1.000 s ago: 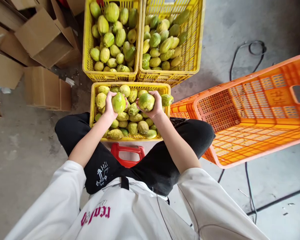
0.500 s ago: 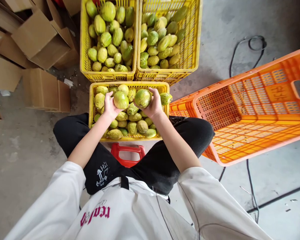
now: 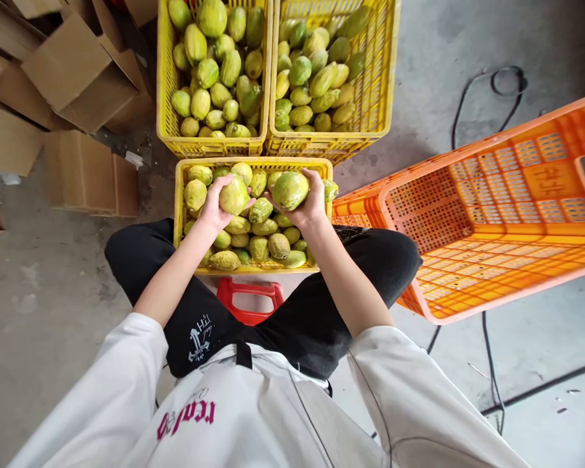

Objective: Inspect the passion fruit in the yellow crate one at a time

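Observation:
A round yellow-green papaya rests in my left hand, whose fingers curl around its side. My right hand grips a second, blotchy green papaya from the right, with the thumb along its upper edge. Both fruits are held up a little apart from each other. Below them is a low yellow crate filled with many more papayas, some smooth and some ridged. One papaya lies at the crate's right rim, just past my right hand.
Two larger yellow crates of papayas stand behind. To the right, an orange crate lies tilted, its inside facing me. Cardboard boxes pile up at the left. A red stool is between my knees, and black cables run over the floor.
Both papayas have turned slightly in my hands, showing other sides. My right hand has shifted a little to the right; the view has moved slightly.

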Demonstrator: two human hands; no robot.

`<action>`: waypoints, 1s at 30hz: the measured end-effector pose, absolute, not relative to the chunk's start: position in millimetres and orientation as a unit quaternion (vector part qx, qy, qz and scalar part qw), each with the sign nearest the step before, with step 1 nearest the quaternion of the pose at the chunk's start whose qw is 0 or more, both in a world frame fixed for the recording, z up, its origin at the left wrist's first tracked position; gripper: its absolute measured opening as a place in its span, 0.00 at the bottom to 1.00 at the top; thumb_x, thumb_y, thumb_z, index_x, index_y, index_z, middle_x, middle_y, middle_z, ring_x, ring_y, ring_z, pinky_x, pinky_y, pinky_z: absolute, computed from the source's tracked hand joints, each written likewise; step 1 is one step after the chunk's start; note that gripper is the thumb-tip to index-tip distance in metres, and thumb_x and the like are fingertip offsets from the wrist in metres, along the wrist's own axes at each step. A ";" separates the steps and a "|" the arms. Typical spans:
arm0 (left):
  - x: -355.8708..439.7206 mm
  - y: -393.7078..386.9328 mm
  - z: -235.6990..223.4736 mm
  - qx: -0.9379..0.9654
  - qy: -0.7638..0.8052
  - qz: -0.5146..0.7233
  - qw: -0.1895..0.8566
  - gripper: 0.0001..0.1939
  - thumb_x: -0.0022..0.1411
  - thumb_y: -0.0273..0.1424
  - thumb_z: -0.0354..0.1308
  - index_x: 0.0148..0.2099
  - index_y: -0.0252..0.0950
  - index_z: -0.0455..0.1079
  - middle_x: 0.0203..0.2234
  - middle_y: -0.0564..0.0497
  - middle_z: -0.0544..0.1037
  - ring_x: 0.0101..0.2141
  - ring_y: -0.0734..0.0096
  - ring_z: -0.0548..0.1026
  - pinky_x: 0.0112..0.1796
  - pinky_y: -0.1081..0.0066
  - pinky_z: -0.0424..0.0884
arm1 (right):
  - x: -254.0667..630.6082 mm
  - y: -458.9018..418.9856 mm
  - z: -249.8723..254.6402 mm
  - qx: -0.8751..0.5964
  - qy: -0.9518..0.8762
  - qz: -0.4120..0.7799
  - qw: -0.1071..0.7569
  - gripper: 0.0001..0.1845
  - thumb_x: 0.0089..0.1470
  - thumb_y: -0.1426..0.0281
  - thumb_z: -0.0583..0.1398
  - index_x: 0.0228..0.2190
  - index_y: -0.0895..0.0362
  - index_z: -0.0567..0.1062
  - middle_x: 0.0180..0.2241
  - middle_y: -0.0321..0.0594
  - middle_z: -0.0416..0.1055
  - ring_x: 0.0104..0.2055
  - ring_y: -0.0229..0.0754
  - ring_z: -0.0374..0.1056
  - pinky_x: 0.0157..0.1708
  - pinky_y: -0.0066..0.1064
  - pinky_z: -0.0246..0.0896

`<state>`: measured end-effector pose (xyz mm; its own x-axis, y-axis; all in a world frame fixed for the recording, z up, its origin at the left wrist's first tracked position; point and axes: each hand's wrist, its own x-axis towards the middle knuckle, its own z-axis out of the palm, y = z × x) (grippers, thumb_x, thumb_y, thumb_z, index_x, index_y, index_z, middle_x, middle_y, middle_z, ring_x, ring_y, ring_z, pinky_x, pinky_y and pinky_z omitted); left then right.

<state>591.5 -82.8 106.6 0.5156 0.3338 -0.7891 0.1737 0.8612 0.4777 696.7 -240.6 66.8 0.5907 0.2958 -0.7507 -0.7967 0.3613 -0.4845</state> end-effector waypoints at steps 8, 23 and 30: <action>593.9 -87.7 114.2 0.231 0.498 -0.006 0.836 0.18 0.92 0.51 0.58 0.58 0.46 0.82 0.45 0.42 0.93 0.69 0.38 0.89 0.73 0.38 0.85 | 692.7 -236.7 76.0 -0.393 0.299 0.407 0.768 0.23 0.59 0.40 0.75 0.44 0.41 0.82 0.33 0.41 0.85 0.49 0.67 0.90 0.48 0.65 0.93; 593.8 -89.0 109.6 0.225 0.542 0.004 0.809 0.26 0.88 0.61 0.55 0.59 0.51 0.86 0.42 0.43 0.93 0.68 0.37 0.90 0.69 0.43 0.89 | 688.2 -238.2 63.0 -0.411 0.270 0.428 0.758 0.31 0.49 0.40 0.82 0.41 0.42 0.79 0.32 0.39 0.84 0.57 0.67 0.86 0.62 0.68 0.87; 591.7 -90.6 105.8 0.253 0.543 -0.003 0.800 0.28 0.78 0.68 0.66 0.56 0.53 0.87 0.37 0.46 0.91 0.66 0.37 0.90 0.65 0.49 0.89 | 687.9 -234.9 61.9 -0.405 0.289 0.434 0.751 0.27 0.52 0.48 0.81 0.42 0.42 0.75 0.32 0.40 0.84 0.51 0.68 0.90 0.58 0.71 0.92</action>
<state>591.7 -90.6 105.8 0.4097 0.2707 -0.8711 0.2797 0.8717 0.4024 687.9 -234.9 61.9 0.4568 0.4176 -0.7854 -0.8857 0.2958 -0.3578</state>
